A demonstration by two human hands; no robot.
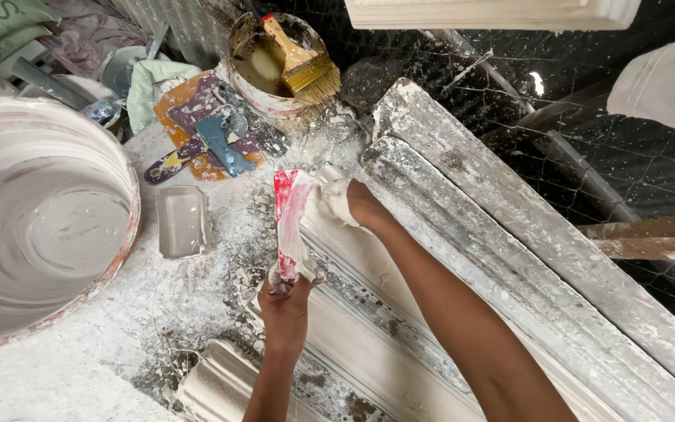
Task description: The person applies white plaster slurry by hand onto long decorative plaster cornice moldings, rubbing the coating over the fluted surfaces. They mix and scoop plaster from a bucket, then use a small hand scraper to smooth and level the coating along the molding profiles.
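Both hands grip a red-and-white plaster-smeared scraper (291, 227) over the long white cornice mould (431, 312): the left hand (284, 306) is closed on its lower end, the right hand (351, 202), coated in wet plaster, is clamped on its top. The mould's trough looks filled and partly smoothed, though rough crusted patches remain along its edges. The bench (158, 312) is caked with plaster, with a big tub (41, 219) at nine o'clock and a brush (302, 66) in a bucket (263, 86) at twelve.

Red-and-white plaster-smeared scraper (291, 227) held upright over the long grey plaster-caked mould (462, 258).
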